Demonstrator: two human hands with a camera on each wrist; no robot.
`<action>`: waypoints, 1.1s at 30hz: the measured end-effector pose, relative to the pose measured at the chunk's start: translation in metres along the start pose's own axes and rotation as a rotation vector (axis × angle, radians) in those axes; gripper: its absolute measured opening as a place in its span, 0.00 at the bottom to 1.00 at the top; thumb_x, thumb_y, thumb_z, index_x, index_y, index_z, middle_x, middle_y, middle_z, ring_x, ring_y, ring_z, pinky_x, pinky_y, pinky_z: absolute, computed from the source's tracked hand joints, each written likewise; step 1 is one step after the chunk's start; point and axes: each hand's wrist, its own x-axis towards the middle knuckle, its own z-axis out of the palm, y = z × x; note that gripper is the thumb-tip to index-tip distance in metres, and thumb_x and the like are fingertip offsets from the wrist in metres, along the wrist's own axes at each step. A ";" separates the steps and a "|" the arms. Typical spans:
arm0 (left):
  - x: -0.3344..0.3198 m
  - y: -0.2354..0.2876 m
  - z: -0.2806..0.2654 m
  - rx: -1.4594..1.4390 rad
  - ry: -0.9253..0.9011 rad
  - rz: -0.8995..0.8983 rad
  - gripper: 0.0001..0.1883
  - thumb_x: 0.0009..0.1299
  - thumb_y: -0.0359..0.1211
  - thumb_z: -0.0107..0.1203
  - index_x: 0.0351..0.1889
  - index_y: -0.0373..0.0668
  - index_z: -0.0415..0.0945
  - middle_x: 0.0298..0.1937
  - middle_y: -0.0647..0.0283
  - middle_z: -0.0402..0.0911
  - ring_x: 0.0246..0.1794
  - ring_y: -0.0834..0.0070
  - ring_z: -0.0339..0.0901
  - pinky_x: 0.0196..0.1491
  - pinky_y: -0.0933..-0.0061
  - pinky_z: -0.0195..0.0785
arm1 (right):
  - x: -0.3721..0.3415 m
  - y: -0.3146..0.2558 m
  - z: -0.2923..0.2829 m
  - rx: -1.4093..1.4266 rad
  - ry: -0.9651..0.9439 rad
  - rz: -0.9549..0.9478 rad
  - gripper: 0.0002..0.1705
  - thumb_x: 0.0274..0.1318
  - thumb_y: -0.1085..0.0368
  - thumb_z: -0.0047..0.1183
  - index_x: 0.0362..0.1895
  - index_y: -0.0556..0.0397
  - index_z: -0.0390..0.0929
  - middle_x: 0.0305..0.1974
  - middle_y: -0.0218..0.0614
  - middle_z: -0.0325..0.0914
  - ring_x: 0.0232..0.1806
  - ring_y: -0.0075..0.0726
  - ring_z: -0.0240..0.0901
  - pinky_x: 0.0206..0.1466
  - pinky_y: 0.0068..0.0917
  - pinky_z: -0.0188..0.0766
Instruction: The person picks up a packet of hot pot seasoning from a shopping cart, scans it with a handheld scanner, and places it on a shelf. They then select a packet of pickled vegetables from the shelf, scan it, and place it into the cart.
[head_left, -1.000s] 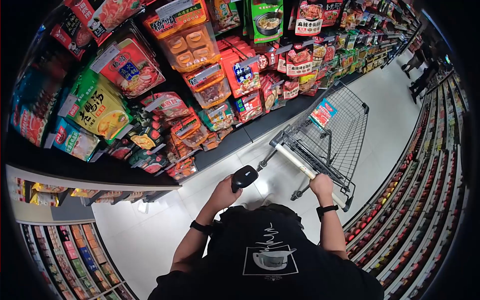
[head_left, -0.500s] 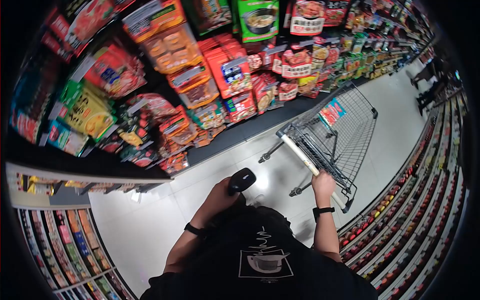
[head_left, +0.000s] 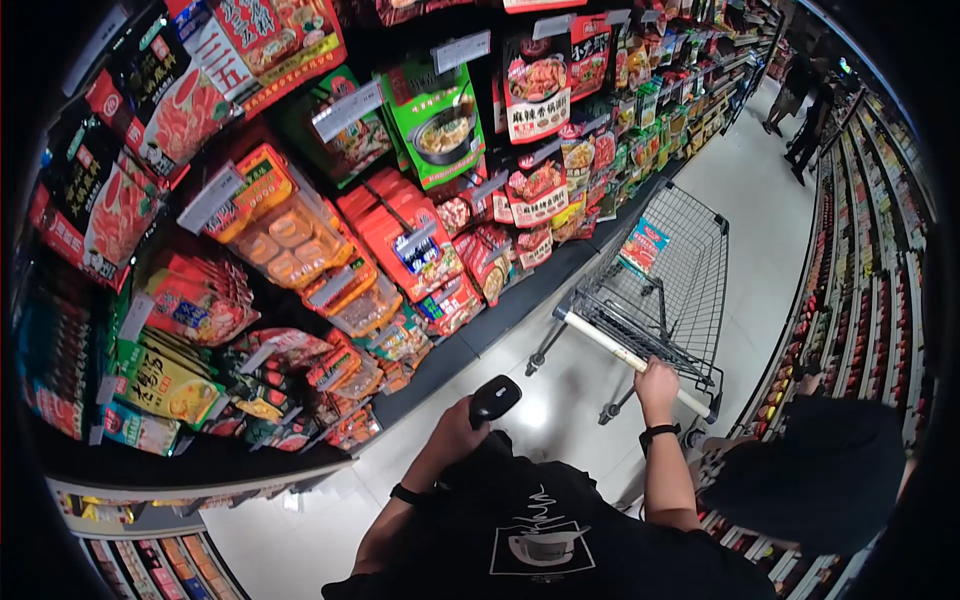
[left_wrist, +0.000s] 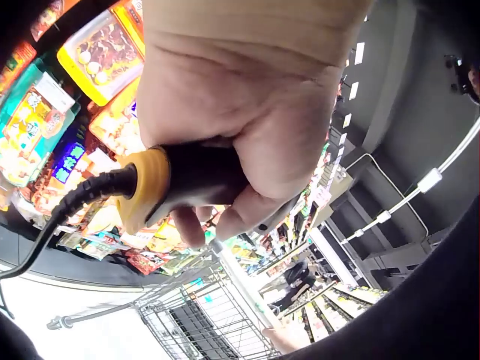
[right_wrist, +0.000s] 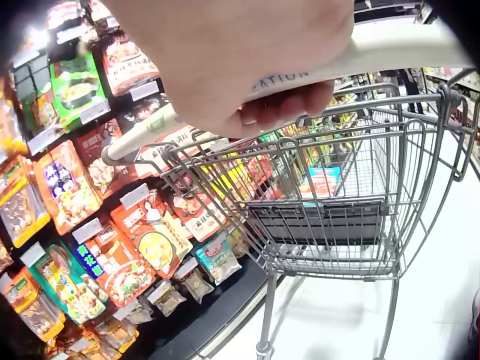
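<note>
My left hand (head_left: 455, 431) grips a black handheld device (head_left: 496, 399); in the left wrist view the fingers wrap its dark handle (left_wrist: 202, 176), which has a yellow end (left_wrist: 148, 187) and a black coiled cable (left_wrist: 94, 187). My right hand (head_left: 657, 390) is curled round the white handlebar (head_left: 600, 340) of a wire shopping cart (head_left: 690, 270); the right wrist view shows that hand (right_wrist: 255, 67) over the bar. One red and blue packet (head_left: 644, 246) lies in the cart.
Shelves of hanging seasoning packets (head_left: 430, 125) rise at the left and ahead. A person in a dark hat or top (head_left: 815, 475) is close on the right, beside long product shelves (head_left: 860, 300). Other people (head_left: 805, 125) stand farther down the tiled aisle.
The view has shifted, with the packet shelves appearing larger and lower. A person has come into view at the right. Both hands keep their holds.
</note>
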 end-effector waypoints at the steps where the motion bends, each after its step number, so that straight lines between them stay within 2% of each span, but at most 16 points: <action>1: 0.013 -0.002 -0.003 -0.037 -0.048 0.012 0.24 0.69 0.32 0.67 0.64 0.37 0.79 0.52 0.44 0.89 0.55 0.45 0.88 0.59 0.54 0.80 | 0.005 -0.001 0.001 -0.018 -0.030 0.036 0.09 0.55 0.58 0.64 0.31 0.50 0.84 0.28 0.48 0.87 0.33 0.57 0.88 0.40 0.52 0.85; 3: 0.032 -0.005 -0.010 -0.066 -0.120 0.053 0.24 0.69 0.31 0.66 0.64 0.37 0.80 0.53 0.44 0.88 0.55 0.46 0.87 0.59 0.54 0.79 | 0.011 -0.001 0.001 -0.023 -0.046 0.059 0.08 0.55 0.59 0.62 0.31 0.49 0.85 0.27 0.47 0.87 0.32 0.57 0.88 0.39 0.52 0.84; 7: 0.053 -0.001 -0.027 -0.029 -0.180 -0.053 0.23 0.70 0.33 0.70 0.63 0.40 0.82 0.53 0.48 0.89 0.57 0.56 0.88 0.61 0.58 0.78 | 0.022 -0.001 0.007 -0.072 -0.102 0.112 0.08 0.53 0.60 0.62 0.31 0.49 0.87 0.30 0.47 0.89 0.34 0.54 0.90 0.42 0.48 0.86; 11: 0.069 -0.016 -0.038 -0.080 -0.206 -0.037 0.24 0.71 0.33 0.70 0.64 0.39 0.82 0.53 0.48 0.89 0.57 0.53 0.89 0.61 0.56 0.78 | 0.029 -0.001 0.012 -0.048 -0.038 0.115 0.10 0.54 0.57 0.62 0.33 0.49 0.87 0.29 0.49 0.89 0.33 0.58 0.89 0.40 0.52 0.86; 15: 0.078 -0.026 -0.048 0.028 -0.137 0.068 0.22 0.69 0.32 0.69 0.61 0.37 0.81 0.49 0.43 0.89 0.51 0.47 0.89 0.54 0.54 0.80 | 0.037 -0.007 0.007 -0.072 -0.104 0.181 0.11 0.55 0.56 0.62 0.35 0.49 0.88 0.32 0.48 0.90 0.36 0.60 0.90 0.44 0.54 0.86; 16: 0.083 -0.027 -0.052 -0.007 -0.191 0.088 0.22 0.69 0.32 0.70 0.61 0.37 0.81 0.47 0.45 0.90 0.49 0.49 0.90 0.52 0.55 0.80 | 0.038 -0.006 0.007 -0.068 -0.111 0.189 0.12 0.56 0.56 0.61 0.35 0.49 0.88 0.33 0.48 0.90 0.37 0.60 0.90 0.45 0.55 0.86; 18: 0.092 -0.032 -0.053 -0.077 -0.235 0.017 0.22 0.69 0.31 0.69 0.61 0.37 0.81 0.44 0.49 0.90 0.45 0.55 0.91 0.50 0.57 0.80 | 0.042 -0.003 0.009 -0.066 -0.121 0.194 0.12 0.57 0.55 0.61 0.36 0.48 0.88 0.35 0.48 0.91 0.38 0.59 0.90 0.45 0.55 0.86; 19: 0.096 -0.041 -0.050 -0.040 -0.235 0.094 0.20 0.73 0.30 0.68 0.61 0.36 0.80 0.31 0.61 0.89 0.29 0.74 0.88 0.37 0.67 0.80 | 0.045 -0.001 0.010 -0.068 -0.139 0.213 0.12 0.57 0.54 0.61 0.36 0.48 0.89 0.35 0.48 0.91 0.38 0.59 0.90 0.45 0.54 0.86; 22: 0.103 -0.032 -0.049 -0.006 -0.216 0.058 0.20 0.73 0.31 0.69 0.60 0.35 0.80 0.32 0.60 0.89 0.31 0.74 0.89 0.37 0.67 0.81 | 0.048 -0.002 0.007 -0.065 -0.181 0.238 0.14 0.59 0.52 0.61 0.36 0.47 0.89 0.34 0.48 0.91 0.37 0.58 0.90 0.44 0.53 0.87; 25: 0.108 -0.016 -0.050 -0.040 -0.270 -0.132 0.23 0.69 0.29 0.70 0.63 0.39 0.81 0.42 0.54 0.90 0.41 0.67 0.90 0.47 0.62 0.81 | 0.051 0.002 0.009 -0.103 -0.144 0.218 0.14 0.58 0.51 0.62 0.33 0.45 0.89 0.31 0.46 0.89 0.34 0.55 0.90 0.40 0.51 0.86; 29: 0.114 -0.017 -0.036 -0.090 -0.243 -0.148 0.24 0.69 0.29 0.70 0.63 0.39 0.81 0.43 0.55 0.91 0.42 0.68 0.90 0.47 0.62 0.81 | 0.055 0.014 0.015 -0.100 -0.086 0.188 0.12 0.57 0.51 0.63 0.31 0.44 0.88 0.28 0.43 0.88 0.31 0.53 0.89 0.37 0.49 0.86; 33: 0.124 0.002 -0.017 -0.091 -0.255 -0.131 0.24 0.70 0.28 0.70 0.65 0.39 0.81 0.45 0.55 0.91 0.43 0.69 0.90 0.48 0.63 0.81 | 0.061 0.033 0.016 -0.090 -0.114 0.162 0.11 0.56 0.53 0.63 0.31 0.45 0.88 0.27 0.42 0.88 0.29 0.51 0.88 0.36 0.48 0.85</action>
